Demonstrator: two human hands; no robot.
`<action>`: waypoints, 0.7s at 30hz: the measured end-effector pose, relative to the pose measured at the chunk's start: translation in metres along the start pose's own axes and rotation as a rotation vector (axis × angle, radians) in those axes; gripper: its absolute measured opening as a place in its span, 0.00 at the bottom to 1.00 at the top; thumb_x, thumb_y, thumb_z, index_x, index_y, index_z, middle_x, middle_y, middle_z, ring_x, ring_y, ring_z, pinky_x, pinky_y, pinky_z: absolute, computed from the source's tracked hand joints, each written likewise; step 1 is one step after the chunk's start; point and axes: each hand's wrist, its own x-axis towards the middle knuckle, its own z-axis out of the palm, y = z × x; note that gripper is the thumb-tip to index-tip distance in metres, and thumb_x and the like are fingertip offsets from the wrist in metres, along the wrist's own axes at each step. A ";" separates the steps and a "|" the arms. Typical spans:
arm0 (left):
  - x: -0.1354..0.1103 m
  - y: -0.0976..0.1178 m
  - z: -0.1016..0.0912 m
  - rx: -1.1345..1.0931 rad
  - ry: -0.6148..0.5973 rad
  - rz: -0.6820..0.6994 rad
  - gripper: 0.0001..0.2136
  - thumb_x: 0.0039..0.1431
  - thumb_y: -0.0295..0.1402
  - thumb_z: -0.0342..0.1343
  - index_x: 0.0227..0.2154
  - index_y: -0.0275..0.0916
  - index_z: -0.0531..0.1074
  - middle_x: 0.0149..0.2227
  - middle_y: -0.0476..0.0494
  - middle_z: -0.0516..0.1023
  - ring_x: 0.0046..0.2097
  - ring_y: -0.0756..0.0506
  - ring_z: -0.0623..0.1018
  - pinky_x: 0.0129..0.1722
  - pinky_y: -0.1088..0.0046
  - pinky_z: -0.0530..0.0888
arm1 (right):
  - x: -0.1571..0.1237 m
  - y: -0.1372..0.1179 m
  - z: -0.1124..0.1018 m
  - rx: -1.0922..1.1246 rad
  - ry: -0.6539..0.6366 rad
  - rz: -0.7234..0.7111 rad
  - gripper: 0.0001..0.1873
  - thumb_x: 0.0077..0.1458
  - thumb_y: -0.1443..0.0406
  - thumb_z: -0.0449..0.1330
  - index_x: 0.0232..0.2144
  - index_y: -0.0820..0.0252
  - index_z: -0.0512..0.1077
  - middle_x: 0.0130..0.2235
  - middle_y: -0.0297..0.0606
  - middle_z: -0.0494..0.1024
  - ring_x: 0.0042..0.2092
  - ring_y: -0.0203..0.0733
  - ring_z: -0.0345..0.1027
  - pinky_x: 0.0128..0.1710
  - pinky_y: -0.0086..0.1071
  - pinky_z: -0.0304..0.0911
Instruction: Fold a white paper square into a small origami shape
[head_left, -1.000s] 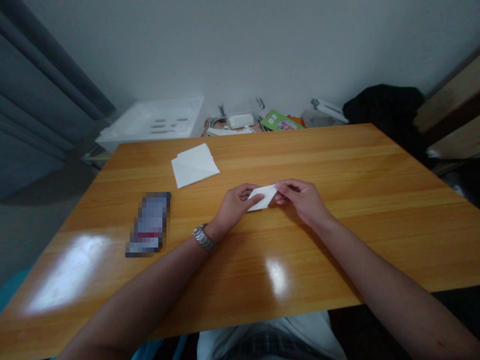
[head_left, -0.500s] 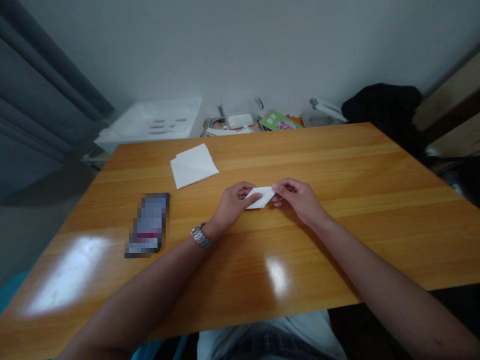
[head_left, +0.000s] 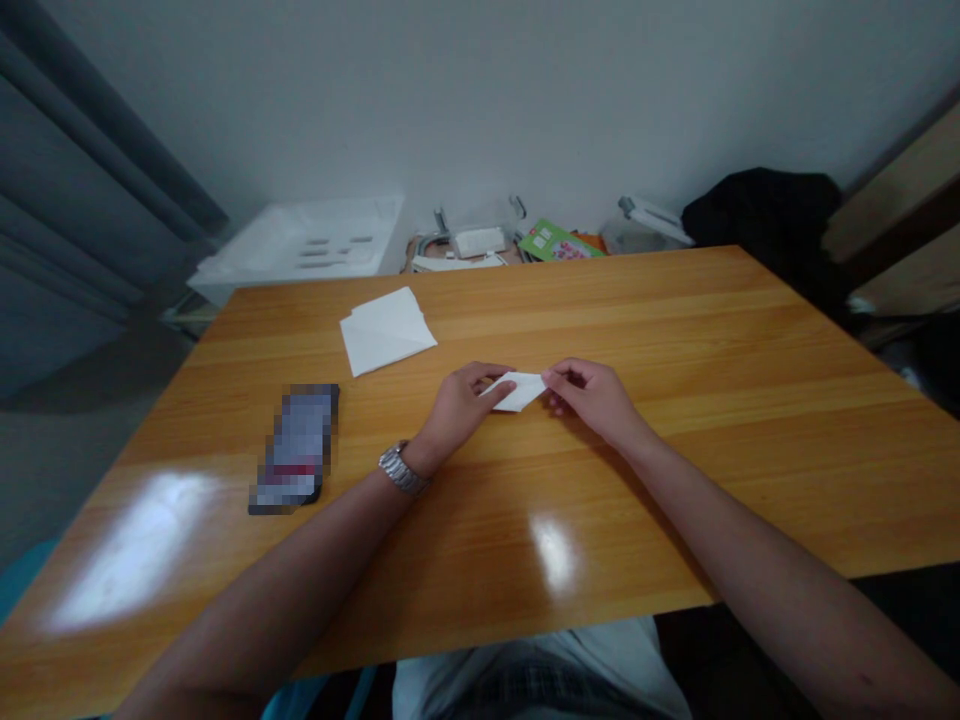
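Note:
A small piece of folded white paper (head_left: 523, 391) is held between my two hands, just over the wooden table (head_left: 637, 530). My left hand (head_left: 463, 403) grips its left side, thumb on top and fingers behind. At the paper's right corner, my right hand (head_left: 589, 393) pinches with thumb and index finger; its other fingers are curled and partly hidden. A silver watch (head_left: 401, 468) circles my left wrist. Several loose white sheets of paper (head_left: 386, 332) lie stacked unevenly beyond my left hand.
A phone (head_left: 296, 445) with a blurred-out screen lies left of my left arm. Behind the table's far edge are a white foam tray (head_left: 300, 235), a green booklet (head_left: 561, 242), a clear container (head_left: 641, 235) and a black cloth-like heap (head_left: 761, 215). A grey curtain (head_left: 67, 190) hangs at left.
The folded paper has shifted and tilted slightly, with both hands still on it. My left hand has moved a little to the left. The sheets and phone stay put.

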 end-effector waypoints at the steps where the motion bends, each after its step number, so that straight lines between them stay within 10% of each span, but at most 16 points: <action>1: 0.000 -0.001 -0.002 0.092 0.015 0.037 0.12 0.61 0.38 0.63 0.44 0.38 0.81 0.44 0.40 0.83 0.44 0.43 0.80 0.44 0.68 0.74 | 0.001 0.001 -0.001 -0.124 0.011 -0.052 0.16 0.59 0.52 0.63 0.32 0.58 0.78 0.29 0.36 0.80 0.29 0.39 0.72 0.30 0.33 0.66; 11: 0.002 -0.014 -0.001 0.515 -0.039 0.243 0.09 0.66 0.34 0.59 0.45 0.37 0.79 0.43 0.41 0.77 0.46 0.42 0.76 0.49 0.64 0.72 | 0.007 0.003 0.000 -0.762 0.005 -0.355 0.08 0.63 0.63 0.61 0.38 0.59 0.79 0.39 0.43 0.80 0.42 0.49 0.70 0.44 0.41 0.63; 21: 0.002 -0.013 0.000 0.609 -0.031 0.262 0.06 0.66 0.33 0.59 0.42 0.38 0.74 0.40 0.43 0.76 0.42 0.43 0.75 0.45 0.66 0.74 | -0.008 -0.009 0.013 -1.053 -0.228 -0.563 0.26 0.70 0.58 0.52 0.64 0.63 0.67 0.64 0.47 0.71 0.65 0.56 0.59 0.67 0.53 0.51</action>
